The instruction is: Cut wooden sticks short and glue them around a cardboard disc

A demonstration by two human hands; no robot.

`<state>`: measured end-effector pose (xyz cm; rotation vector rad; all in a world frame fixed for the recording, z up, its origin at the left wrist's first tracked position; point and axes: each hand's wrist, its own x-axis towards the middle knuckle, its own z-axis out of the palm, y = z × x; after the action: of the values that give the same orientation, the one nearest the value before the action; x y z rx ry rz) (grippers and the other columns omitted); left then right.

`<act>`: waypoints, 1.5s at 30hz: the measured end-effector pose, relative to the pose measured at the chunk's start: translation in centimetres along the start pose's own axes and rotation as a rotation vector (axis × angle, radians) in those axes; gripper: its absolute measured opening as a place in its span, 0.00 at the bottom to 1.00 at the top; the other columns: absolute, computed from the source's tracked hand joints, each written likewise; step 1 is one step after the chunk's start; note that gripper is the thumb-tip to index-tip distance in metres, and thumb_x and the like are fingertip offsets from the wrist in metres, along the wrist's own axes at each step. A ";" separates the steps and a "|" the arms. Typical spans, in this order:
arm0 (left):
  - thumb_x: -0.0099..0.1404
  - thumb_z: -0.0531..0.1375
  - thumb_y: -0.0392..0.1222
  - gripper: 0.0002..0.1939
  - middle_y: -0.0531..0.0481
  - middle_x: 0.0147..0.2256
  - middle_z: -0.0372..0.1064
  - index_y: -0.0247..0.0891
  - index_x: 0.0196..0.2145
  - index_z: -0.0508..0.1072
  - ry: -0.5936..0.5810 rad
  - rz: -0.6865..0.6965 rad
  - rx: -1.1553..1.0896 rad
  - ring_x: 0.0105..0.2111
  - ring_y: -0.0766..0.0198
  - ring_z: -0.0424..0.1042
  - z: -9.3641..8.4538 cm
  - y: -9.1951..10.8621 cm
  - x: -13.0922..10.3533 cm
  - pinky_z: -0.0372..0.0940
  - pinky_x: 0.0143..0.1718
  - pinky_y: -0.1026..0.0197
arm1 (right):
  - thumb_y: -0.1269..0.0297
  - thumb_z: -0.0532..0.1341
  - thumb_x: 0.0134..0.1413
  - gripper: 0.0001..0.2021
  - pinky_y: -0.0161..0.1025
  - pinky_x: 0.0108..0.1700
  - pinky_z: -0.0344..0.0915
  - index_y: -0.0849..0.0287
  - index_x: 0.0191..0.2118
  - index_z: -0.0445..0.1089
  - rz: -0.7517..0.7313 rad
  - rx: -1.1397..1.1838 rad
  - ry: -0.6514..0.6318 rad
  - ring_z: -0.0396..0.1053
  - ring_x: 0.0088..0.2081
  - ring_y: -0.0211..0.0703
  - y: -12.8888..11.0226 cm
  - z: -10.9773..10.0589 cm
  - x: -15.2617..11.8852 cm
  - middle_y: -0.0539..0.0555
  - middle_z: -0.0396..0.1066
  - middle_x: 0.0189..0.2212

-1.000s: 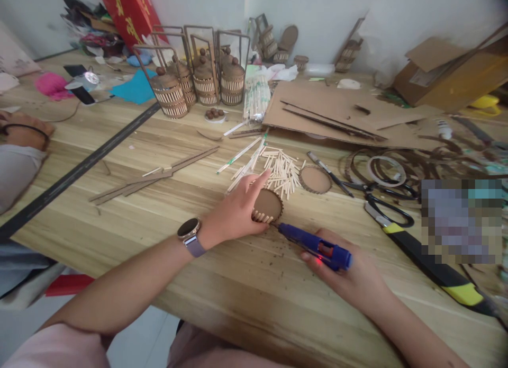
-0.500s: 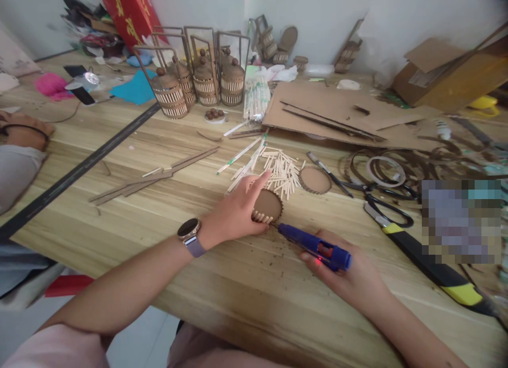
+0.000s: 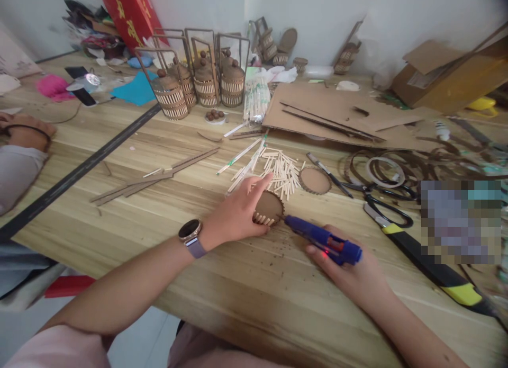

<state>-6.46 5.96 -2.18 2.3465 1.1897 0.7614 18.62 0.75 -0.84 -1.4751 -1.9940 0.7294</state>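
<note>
My left hand (image 3: 238, 209), with a watch on its wrist, grips the left edge of a round cardboard disc (image 3: 270, 205) with a notched rim. Several short sticks (image 3: 262, 218) stand along the disc's near side. In my right hand (image 3: 349, 267) is a blue pen-like tool (image 3: 323, 240) with a red light, its thin tip at the disc's right edge. Just beyond the disc lies a pile of short wooden sticks (image 3: 283, 169). A second notched disc (image 3: 315, 180) rests to the right of the pile.
Small lidded baskets (image 3: 206, 84) with tall handles stand at the back left. Cardboard (image 3: 329, 111) lies behind the sticks. A utility knife (image 3: 428, 262), scissors (image 3: 391, 209) and tape roll (image 3: 384, 172) are at right. Another person's hand (image 3: 29, 131) rests at far left.
My right hand and the blue tool have moved slightly right, and the tool's tip has shifted from the disc's near edge to its right edge. My left hand has barely moved.
</note>
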 end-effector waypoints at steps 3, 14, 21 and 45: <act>0.51 0.70 0.38 0.60 0.36 0.61 0.50 0.49 0.68 0.33 -0.001 -0.012 -0.006 0.61 0.41 0.57 0.0 0.0 0.0 0.61 0.58 0.38 | 0.50 0.65 0.49 0.13 0.40 0.29 0.69 0.54 0.33 0.73 0.237 0.153 0.117 0.73 0.29 0.48 0.9 -0.7 0.4 0.52 0.75 0.26; 0.51 0.71 0.38 0.62 0.35 0.61 0.49 0.50 0.68 0.32 0.004 0.003 0.007 0.61 0.39 0.57 0.2 -0.1 0.0 0.61 0.58 0.37 | 0.45 0.69 0.38 0.18 0.46 0.27 0.71 0.52 0.31 0.75 0.622 0.564 0.073 0.72 0.27 0.50 4.7 -6.5 2.0 0.56 0.76 0.27; 0.51 0.71 0.39 0.62 0.36 0.61 0.50 0.50 0.68 0.31 -0.004 0.003 0.003 0.60 0.40 0.58 0.2 -0.2 0.0 0.62 0.57 0.37 | 0.51 0.57 0.59 0.17 0.54 0.35 0.68 0.60 0.40 0.74 0.294 -0.599 0.226 0.73 0.38 0.65 3.3 -6.4 1.8 0.68 0.76 0.34; 0.52 0.72 0.39 0.60 0.34 0.61 0.51 0.45 0.68 0.34 -0.022 -0.004 0.025 0.61 0.41 0.57 -0.1 0.1 0.1 0.61 0.58 0.39 | 0.70 0.54 0.59 0.09 0.41 0.32 0.60 0.64 0.34 0.71 -0.286 -0.800 -0.078 0.70 0.34 0.50 -0.3 1.0 10.1 0.64 0.73 0.34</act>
<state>-6.40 5.95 -2.06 2.3658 1.2011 0.7212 15.23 10.26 -0.18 -1.5036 -2.6457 -0.1777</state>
